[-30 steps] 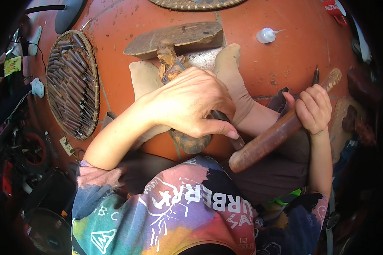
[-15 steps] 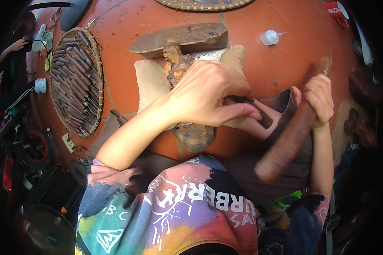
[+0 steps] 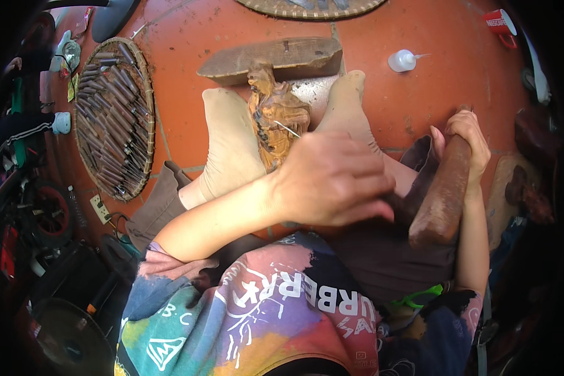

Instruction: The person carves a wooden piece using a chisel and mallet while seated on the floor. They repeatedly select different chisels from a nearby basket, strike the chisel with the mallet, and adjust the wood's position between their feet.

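Between the socked feet (image 3: 229,141) on the tiled floor (image 3: 407,106) sits a carved wooden figurine (image 3: 272,103), its far end overlapping a wooden block (image 3: 269,61) in view. Expect a stiff, fairly dense workpiece; thin carved edges may chip. Grasp the thick body, avoiding the narrow far end. Left hand (image 3: 335,178): fingers curled around a chisel (image 3: 287,129), its slim metal shaft over the figurine. Right hand (image 3: 472,141): closed on a stout wooden mallet (image 3: 442,200). Left hand and forearm conceal the figurine's near end; motion blur obscures the chisel handle; tip contact cannot be confirmed.
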Tool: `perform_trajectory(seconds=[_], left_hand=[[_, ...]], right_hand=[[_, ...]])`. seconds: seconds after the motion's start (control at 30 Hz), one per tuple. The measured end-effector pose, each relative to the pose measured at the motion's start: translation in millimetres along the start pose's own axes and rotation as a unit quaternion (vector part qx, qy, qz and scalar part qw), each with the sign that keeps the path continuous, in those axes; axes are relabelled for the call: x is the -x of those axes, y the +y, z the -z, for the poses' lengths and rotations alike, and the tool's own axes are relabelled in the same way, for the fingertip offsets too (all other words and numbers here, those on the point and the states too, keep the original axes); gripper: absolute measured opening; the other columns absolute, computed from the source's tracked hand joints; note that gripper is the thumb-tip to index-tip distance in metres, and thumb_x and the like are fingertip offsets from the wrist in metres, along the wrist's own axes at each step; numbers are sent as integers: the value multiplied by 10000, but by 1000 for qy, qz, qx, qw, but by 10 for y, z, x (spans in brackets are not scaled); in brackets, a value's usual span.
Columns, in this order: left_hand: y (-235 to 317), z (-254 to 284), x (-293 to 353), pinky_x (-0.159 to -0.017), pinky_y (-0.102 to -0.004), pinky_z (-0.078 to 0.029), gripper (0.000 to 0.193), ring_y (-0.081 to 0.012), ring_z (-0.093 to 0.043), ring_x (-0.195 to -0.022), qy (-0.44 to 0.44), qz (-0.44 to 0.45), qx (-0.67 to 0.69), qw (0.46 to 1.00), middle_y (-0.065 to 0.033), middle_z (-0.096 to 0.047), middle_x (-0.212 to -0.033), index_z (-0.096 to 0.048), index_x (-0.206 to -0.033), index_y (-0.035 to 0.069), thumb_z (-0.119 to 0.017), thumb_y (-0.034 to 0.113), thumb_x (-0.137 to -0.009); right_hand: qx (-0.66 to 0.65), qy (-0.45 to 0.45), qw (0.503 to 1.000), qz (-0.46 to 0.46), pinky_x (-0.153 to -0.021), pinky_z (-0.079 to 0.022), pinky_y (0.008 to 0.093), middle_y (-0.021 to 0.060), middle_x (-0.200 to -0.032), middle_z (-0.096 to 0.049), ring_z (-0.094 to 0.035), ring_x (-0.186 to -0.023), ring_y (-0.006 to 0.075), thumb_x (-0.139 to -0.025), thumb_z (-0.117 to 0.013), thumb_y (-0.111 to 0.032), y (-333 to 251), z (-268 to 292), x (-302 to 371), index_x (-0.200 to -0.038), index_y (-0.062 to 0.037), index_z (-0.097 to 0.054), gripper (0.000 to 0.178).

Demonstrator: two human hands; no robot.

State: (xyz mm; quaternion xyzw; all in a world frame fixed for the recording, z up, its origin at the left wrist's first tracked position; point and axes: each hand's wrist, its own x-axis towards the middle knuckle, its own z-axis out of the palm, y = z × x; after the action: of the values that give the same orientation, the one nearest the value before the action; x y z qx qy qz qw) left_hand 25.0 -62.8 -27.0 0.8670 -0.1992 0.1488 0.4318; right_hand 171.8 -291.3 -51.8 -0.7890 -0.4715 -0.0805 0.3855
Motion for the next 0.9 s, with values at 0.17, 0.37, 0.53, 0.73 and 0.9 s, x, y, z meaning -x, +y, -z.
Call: perform_trajectory(seconds=[0.17, 0.37, 0.53, 0.73, 0.9], left_hand=[[-27, 96, -139, -509, -314, -420, 321, -197, -583, -619, -68, 58, 86, 992, -8, -572, -699, -668, -955, 154, -781, 376, -753], [176, 185, -177, -655, -356, -410, 295, -220, -539, -735, -146, 27, 78, 986, -25, -477, -761, -641, -1023, 136, -714, 300, -789], [361, 548, -29, -665, -368, -394, 306, -258, -538, -742, -184, 144, 74, 969, -53, -506, -790, -641, -994, 97, -689, 329, -800], [163, 1206, 597, -776, -357, -495, 240, -251, -644, -853, 76, 432, -57, 897, -136, -651, -911, -562, -1102, -25, -514, 177, -983], [-825, 2423, 1921, -661, -313, -533, 319, -187, -700, -662, 264, 624, -194, 709, -123, -698, -719, -547, -1025, -51, -565, 261, -963]], right_hand=[[-39, 16, 999, 5, -663, -457, 326, 100, -703, -523, -528, -664, 245, -627, -775, 104, 3, -14, -7, -766, -23, -532, 308], [-55, -41, 998, 1, -697, -477, 349, 93, -699, -519, -535, -665, 252, -590, -785, 86, 32, 43, 34, -776, -22, -525, 338], [-63, -122, 990, 34, -773, -493, 442, 111, -703, -538, -546, -657, 292, -654, -801, 15, 12, 82, -90, -780, -17, -542, 290], [10, -263, 963, -52, -845, -496, 441, 119, -821, -658, -634, -801, 316, -671, -751, -130, -810, -775, -765, -861, -85, -657, 216], [-236, -175, 955, -43, -1060, -354, 555, 113, -913, -540, -531, -1017, 290, -815, -719, -128, 62, -124, 45, -933, -65, -472, 281]])
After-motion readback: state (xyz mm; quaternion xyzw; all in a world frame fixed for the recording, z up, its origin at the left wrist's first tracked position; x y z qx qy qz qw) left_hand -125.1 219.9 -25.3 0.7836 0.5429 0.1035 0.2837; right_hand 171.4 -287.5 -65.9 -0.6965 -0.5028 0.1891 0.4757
